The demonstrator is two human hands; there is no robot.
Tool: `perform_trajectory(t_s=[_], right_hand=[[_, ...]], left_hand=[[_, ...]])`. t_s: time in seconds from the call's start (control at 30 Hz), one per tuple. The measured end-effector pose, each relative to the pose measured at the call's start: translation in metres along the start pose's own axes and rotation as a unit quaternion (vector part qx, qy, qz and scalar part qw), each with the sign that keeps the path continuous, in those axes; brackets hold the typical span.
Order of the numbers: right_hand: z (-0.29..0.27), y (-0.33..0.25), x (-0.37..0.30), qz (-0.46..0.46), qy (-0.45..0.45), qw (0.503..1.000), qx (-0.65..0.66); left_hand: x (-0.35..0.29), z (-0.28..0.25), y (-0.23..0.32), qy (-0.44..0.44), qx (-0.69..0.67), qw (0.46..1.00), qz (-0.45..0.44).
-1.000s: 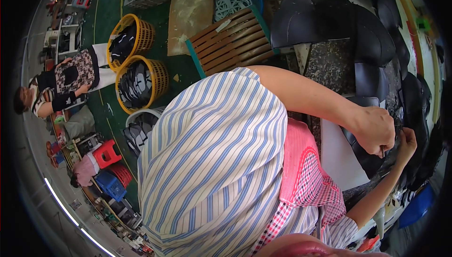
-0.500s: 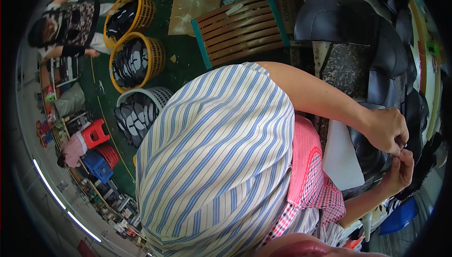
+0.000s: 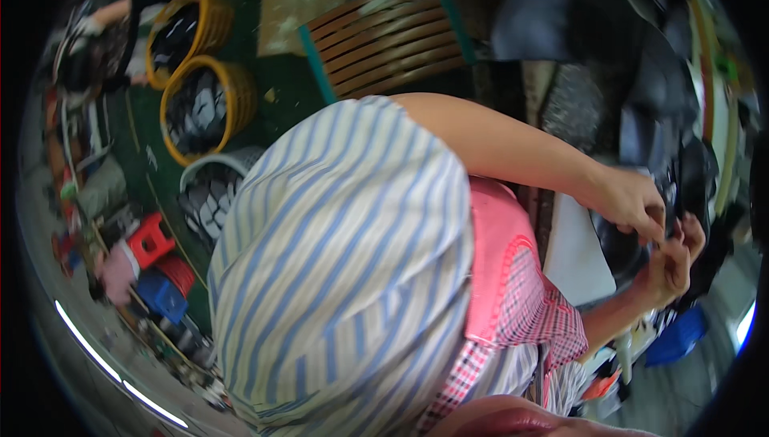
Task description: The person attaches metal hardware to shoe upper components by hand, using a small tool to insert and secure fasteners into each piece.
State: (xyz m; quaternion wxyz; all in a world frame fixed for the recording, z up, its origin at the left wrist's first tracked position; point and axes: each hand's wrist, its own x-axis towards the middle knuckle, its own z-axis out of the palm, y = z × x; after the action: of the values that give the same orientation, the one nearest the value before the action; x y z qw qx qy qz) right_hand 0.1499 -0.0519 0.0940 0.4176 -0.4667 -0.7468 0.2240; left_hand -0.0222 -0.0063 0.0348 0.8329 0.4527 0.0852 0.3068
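Observation:
My left hand [image 3: 629, 203] is closed, its thumb and fingertips pinched together. Close against it is my right hand [image 3: 671, 262], fingers bent and also pinching. Whatever lies between the fingertips is too small and blurred to make out. Below and around both hands are black, glossy, leather-like padded pieces [image 3: 621, 249]. More of these curved black pieces [image 3: 577, 24] drape over the work surface farther along. A white flat sheet [image 3: 573, 253] lies beside my left forearm, between the apron and the black pieces.
Yellow baskets [image 3: 248, 100] and a grey basket [image 3: 196, 166] hold dark pieces with light patches. A slatted wooden rack [image 3: 388, 36] stands near my left arm. A red stool [image 3: 150, 237], a blue crate [image 3: 163, 293] and a blue container [image 3: 677, 337] are around. A co-worker [image 3: 96, 52] bends near the baskets.
The whole view has shifted and blurred. My right hand's fingers have risen alongside my left fingertips and spread a little. The co-worker's hand has moved to the far yellow basket's rim.

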Motion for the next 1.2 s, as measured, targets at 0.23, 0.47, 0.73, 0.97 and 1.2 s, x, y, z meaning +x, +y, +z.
perform_trajectory(t_s=[0.23, 0.47, 0.73, 0.97, 1.2], right_hand=[[0.038, 0.006, -0.022, 0.039, 0.140, 0.989, 0.040], [0.046, 0.013, -0.062, 0.145, 0.242, 0.956, 0.084], [0.048, 0.037, -0.055, 0.273, 0.216, 0.918, 0.192], [0.045, 0.044, -0.054, 0.284, 0.272, 0.841, 0.372], [0.049, 0.049, -0.059, 0.214, 0.265, 0.903, 0.262]], left_hand=[[-0.006, 0.002, 0.007, 0.053, 0.062, 0.996, -0.021], [0.008, 0.018, -0.024, 0.124, 0.229, 0.965, 0.028], [0.039, -0.026, -0.008, 0.082, 0.701, 0.707, 0.048], [0.034, -0.021, -0.012, 0.100, 0.213, 0.963, -0.132], [0.029, -0.018, -0.013, 0.116, 0.089, 0.973, -0.176]])
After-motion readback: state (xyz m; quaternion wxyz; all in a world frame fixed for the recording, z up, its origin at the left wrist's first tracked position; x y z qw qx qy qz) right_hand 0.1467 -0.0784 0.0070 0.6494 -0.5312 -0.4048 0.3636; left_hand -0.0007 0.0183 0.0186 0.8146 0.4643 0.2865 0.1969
